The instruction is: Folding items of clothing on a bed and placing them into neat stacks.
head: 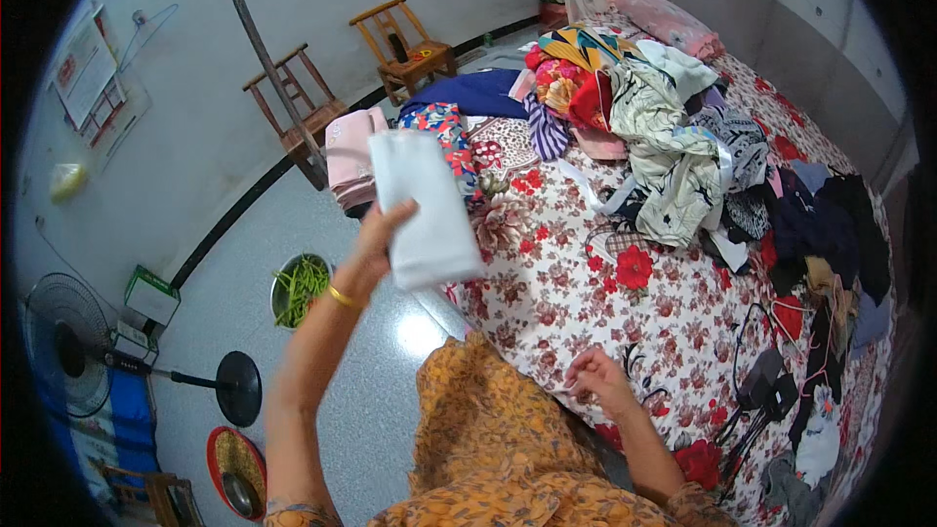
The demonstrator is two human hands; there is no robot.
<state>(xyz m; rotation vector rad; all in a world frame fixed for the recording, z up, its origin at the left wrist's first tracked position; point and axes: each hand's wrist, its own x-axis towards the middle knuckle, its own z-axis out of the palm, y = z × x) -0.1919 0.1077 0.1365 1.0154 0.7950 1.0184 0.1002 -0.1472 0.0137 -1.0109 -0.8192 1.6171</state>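
My left hand (382, 234) grips a folded white cloth (424, 212) by its left edge, thumb on top. The cloth is held up over the near left edge of the bed (556, 293), in front of a folded multicoloured patterned cloth (457, 143) and beside a stack of folded pink fabric (355, 157). Nothing is in my right hand (600, 378); its fingers are loosely bent above the floral bedsheet. Farther over the bed lies a heap of unfolded clothes, with a cream patterned garment (659, 154) on its near side.
Dark clothes (827, 227), thin pink hangers (820, 359) and black straps (758, 395) lie on the bed's right. On the floor are a metal bowl of green beans (274, 300), a pedestal fan (71, 351) and a red basin (212, 454). Wooden chairs (417, 58) and a pole (252, 22) stand beyond.
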